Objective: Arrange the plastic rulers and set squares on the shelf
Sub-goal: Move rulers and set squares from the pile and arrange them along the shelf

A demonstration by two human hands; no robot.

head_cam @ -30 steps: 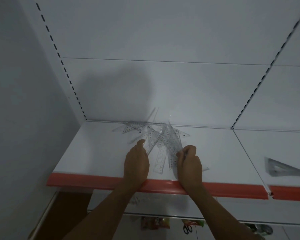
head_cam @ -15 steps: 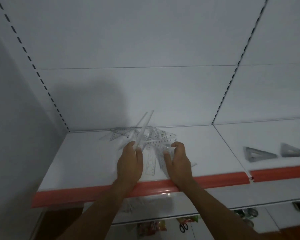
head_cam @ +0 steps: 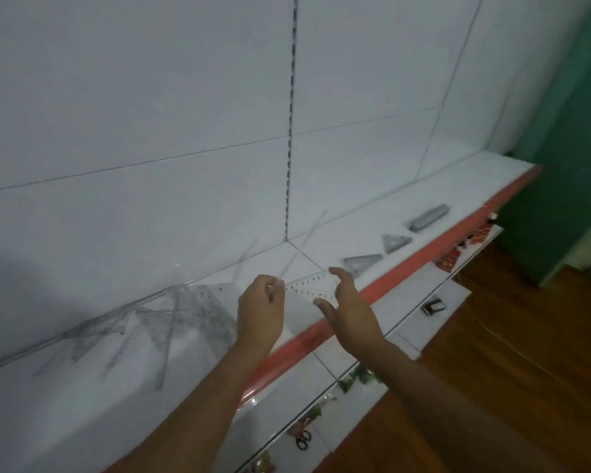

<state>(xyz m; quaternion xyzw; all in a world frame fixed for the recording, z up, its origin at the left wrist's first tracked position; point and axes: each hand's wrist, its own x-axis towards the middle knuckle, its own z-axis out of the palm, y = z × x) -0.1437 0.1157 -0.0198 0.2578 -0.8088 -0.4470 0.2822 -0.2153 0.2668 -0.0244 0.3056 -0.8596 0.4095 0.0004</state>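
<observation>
My left hand (head_cam: pixel 260 308) grips a long thin clear ruler (head_cam: pixel 304 244) that slants up to the right. It also holds the left end of a clear numbered ruler (head_cam: pixel 309 289). My right hand (head_cam: pixel 348 302) pinches that ruler's right end between thumb and fingers. Both hands are above the white shelf (head_cam: pixel 65 404), close to its red front edge. On the shelf to the left lies a loose pile of clear rulers and set squares (head_cam: pixel 151 322). On the section of shelf to the right, two stacks of set squares (head_cam: pixel 360 262) (head_cam: pixel 394 242) and a stack of rulers (head_cam: pixel 429 216) lie in a row.
A slotted upright (head_cam: pixel 290 131) divides the white back panel. Under the red edge strip (head_cam: pixel 406 268), a lower shelf holds scissors (head_cam: pixel 302 438) and small packets. A green wall (head_cam: pixel 560 165) and wooden floor (head_cam: pixel 509 370) are at the right.
My hands have lifted rulers off the pile and carried them to the right. The view has swung right, so the sorted stacks show.
</observation>
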